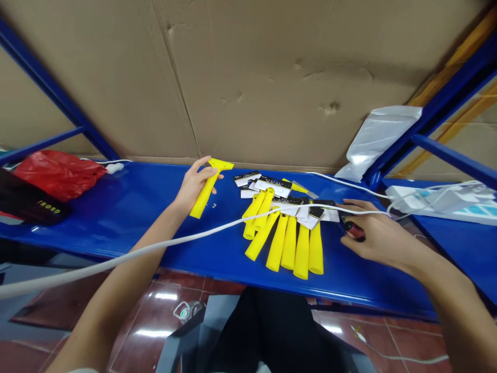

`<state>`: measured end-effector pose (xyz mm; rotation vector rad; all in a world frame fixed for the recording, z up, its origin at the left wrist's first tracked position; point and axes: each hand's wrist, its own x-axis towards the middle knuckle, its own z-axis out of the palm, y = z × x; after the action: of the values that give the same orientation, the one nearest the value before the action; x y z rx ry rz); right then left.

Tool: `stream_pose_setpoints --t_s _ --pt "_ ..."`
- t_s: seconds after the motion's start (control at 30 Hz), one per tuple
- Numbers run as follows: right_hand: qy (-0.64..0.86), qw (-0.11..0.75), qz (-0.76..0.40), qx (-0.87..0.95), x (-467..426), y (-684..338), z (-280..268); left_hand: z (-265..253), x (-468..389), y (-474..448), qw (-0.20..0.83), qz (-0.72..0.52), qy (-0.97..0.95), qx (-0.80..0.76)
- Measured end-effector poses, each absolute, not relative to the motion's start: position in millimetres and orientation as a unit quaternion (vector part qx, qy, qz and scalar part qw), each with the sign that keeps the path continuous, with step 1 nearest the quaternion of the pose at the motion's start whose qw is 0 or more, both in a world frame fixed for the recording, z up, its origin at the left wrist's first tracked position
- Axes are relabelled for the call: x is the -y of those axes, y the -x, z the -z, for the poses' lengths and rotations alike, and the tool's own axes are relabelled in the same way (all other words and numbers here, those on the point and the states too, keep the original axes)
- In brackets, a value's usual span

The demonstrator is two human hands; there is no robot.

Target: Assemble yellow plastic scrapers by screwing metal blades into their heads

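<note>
My left hand [196, 182] is closed round a yellow plastic scraper handle [205, 191] with a flared, T-shaped head at its top. Small screws [214, 205] lie on the blue table just right of it. On the right, my right hand [378, 233] is closed on a tool with a red and black handle [354, 231]; its working end cannot be made out. Between my hands lies a pile of several yellow scraper handles [289, 241], hollow ends towards me. Black-and-white cards [274, 185] cover their heads.
A white cable [194, 236] crosses in front of the blue table [217, 254] and over the pile. Red plastic bag [62, 173] and black pouch [29, 199] lie at left. Clear plastic [378, 137] leans at back right, near a white power strip [438, 204]. Cardboard [252, 77] walls the back.
</note>
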<state>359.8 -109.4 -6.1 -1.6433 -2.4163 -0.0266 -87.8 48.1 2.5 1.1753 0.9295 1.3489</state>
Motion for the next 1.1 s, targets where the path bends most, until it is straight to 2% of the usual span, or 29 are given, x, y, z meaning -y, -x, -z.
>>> stream_pose_setpoints --t_s 0.13,0.43,0.63,1.1 --pt "0.578 0.096 -0.01 0.811 100.8 -361.1 5.4 -1.5 -50.2 88.5 0.525 -0.567 -0.5 -0.391" --pt "0.595 0.138 0.045 0.79 128.6 -380.6 16.4 -3.0 -54.5 92.9 0.508 -0.571 -0.501 -0.406" --pt "0.611 0.117 0.019 0.783 141.4 -379.5 21.1 -4.4 -52.7 92.3 0.498 -0.57 -0.506 -0.415" --pt "0.594 0.134 0.033 0.793 137.9 -379.6 19.4 -6.2 -50.6 98.4 0.508 -0.469 -0.543 -0.476"
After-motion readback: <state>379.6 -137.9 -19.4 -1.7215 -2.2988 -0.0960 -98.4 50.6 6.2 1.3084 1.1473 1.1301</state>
